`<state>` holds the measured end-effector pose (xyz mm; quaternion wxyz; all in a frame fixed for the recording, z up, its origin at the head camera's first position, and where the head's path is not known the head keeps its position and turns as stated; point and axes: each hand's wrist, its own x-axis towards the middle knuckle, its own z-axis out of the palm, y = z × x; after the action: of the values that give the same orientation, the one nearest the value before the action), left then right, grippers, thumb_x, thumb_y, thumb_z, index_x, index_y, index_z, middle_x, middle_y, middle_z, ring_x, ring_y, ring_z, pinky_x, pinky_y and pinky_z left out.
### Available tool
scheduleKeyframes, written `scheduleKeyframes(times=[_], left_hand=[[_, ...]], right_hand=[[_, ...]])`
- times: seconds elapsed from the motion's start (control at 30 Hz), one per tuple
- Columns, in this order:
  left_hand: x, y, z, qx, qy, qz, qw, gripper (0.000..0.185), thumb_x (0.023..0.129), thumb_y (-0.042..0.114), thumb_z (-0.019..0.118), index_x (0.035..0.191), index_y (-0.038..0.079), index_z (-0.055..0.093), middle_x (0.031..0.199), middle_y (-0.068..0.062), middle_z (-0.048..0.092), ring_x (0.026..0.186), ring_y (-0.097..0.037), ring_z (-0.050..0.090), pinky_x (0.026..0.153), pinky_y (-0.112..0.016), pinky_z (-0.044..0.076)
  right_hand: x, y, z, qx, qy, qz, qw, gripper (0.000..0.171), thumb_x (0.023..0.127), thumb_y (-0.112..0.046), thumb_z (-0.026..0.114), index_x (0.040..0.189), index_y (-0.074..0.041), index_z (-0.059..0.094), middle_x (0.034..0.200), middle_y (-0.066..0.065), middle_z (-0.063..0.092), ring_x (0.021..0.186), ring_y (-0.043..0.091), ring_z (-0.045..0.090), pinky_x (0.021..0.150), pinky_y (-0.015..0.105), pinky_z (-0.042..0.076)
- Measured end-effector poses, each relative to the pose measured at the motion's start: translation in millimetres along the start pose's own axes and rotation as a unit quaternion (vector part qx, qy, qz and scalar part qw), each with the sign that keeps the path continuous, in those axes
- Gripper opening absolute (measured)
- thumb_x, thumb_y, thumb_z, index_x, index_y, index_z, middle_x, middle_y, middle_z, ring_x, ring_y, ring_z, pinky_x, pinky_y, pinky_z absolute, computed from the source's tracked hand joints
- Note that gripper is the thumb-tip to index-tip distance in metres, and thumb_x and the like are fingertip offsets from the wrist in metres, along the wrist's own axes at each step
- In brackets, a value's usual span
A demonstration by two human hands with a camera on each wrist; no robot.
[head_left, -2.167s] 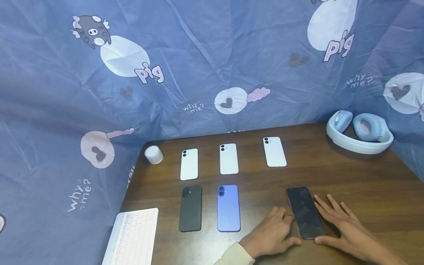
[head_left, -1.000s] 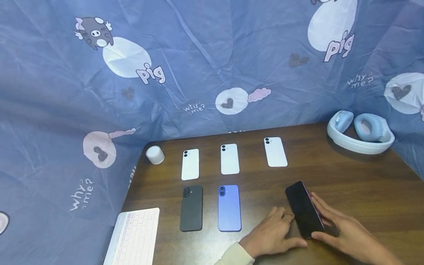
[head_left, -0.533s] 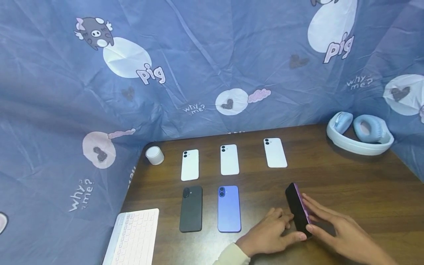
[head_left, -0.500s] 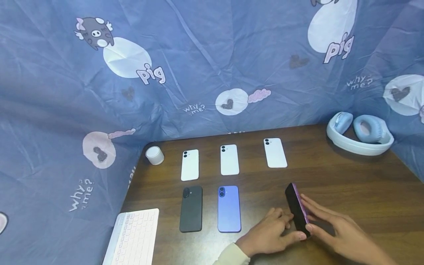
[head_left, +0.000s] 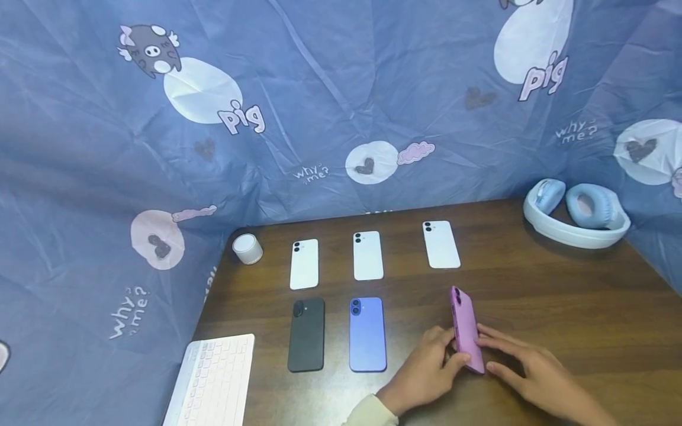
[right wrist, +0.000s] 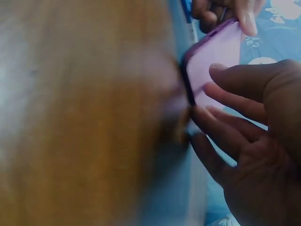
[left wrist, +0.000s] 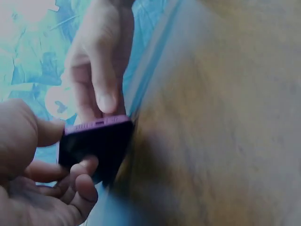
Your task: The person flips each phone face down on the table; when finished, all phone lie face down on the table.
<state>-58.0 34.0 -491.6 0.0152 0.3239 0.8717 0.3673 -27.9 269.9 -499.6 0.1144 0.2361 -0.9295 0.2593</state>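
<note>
Now tipped up from flat onto its long edge, pink back showing: purple phone (head_left: 466,331), pinched by left hand (head_left: 426,373), steadied by right hand's (head_left: 533,378) straight fingers. Could slip and slap down on the tabletop (head_left: 559,296), given so light a grip.

A dark wooden table (head_left: 559,296) stands against crumpled blue cartoon-print cloth (head_left: 330,89) (pigs, hearts) draped behind.

Both wrist views blur the table (left wrist: 221,117). The keyboard (head_left: 210,381) is cut off at six o'clock in the head view. The left hand (head_left: 426,373) hides the pink phone's (head_left: 465,331) screen side there.
</note>
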Motion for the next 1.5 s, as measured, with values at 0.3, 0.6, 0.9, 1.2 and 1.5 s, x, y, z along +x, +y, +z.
scheduleKeyframes(times=[0.3,0.6,0.9,1.2,1.5], left_hand=[[-1.6,1.7,3.5,0.029,0.039,-0.066,0.9966,0.055,0.097,0.021,0.067,0.140,-0.009,0.052,0.092,0.007,0.056,0.084,-0.002,0.047,0.074,-0.015,0.042],[-5.5,-1.6,2.6,0.088,0.022,-0.055,0.9944,0.061,0.095,0.028,0.069,0.141,-0.007,0.051,0.097,0.005,0.052,0.093,-0.006,0.046,0.083,-0.018,0.043],[-6.3,-9.3,2.8,0.137,0.013,-0.031,0.9900,0.066,0.090,0.038,0.075,0.136,-0.007,0.057,0.103,0.005,0.042,0.097,-0.008,0.036,0.085,-0.016,0.038],[-5.1,-9.5,8.8,0.268,0.006,0.006,0.9635,0.071,0.092,0.051,0.068,0.132,-0.007,0.060,0.101,-0.002,0.047,0.095,-0.013,0.038,0.086,-0.023,0.038],[-7.2,-5.0,12.3,0.324,0.023,0.016,0.9457,0.072,0.092,0.055,0.066,0.130,-0.006,0.060,0.107,-0.008,0.049,0.100,-0.018,0.043,0.091,-0.030,0.040]], right_hand=[[0,9,13,0.045,-0.015,0.077,0.996,0.065,0.081,-0.039,0.084,0.134,-0.012,0.059,0.149,0.025,0.044,0.141,0.052,0.028,0.100,0.074,0.023],[-1,12,14,0.025,-0.044,0.067,0.996,0.075,0.086,-0.043,0.078,0.144,-0.002,0.053,0.155,0.024,0.036,0.149,0.044,0.014,0.117,0.059,0.004],[-2,12,12,0.016,-0.052,0.054,0.997,0.075,0.088,-0.045,0.076,0.144,-0.001,0.053,0.156,0.024,0.035,0.149,0.045,0.013,0.117,0.057,0.001],[-2,14,9,0.011,-0.064,0.048,0.997,0.076,0.088,-0.046,0.075,0.145,-0.002,0.051,0.157,0.022,0.034,0.149,0.044,0.012,0.118,0.058,0.002],[-2,13,6,-0.001,-0.072,0.034,0.997,0.075,0.088,-0.042,0.076,0.147,-0.002,0.050,0.158,0.021,0.033,0.150,0.041,0.010,0.118,0.056,0.002]])
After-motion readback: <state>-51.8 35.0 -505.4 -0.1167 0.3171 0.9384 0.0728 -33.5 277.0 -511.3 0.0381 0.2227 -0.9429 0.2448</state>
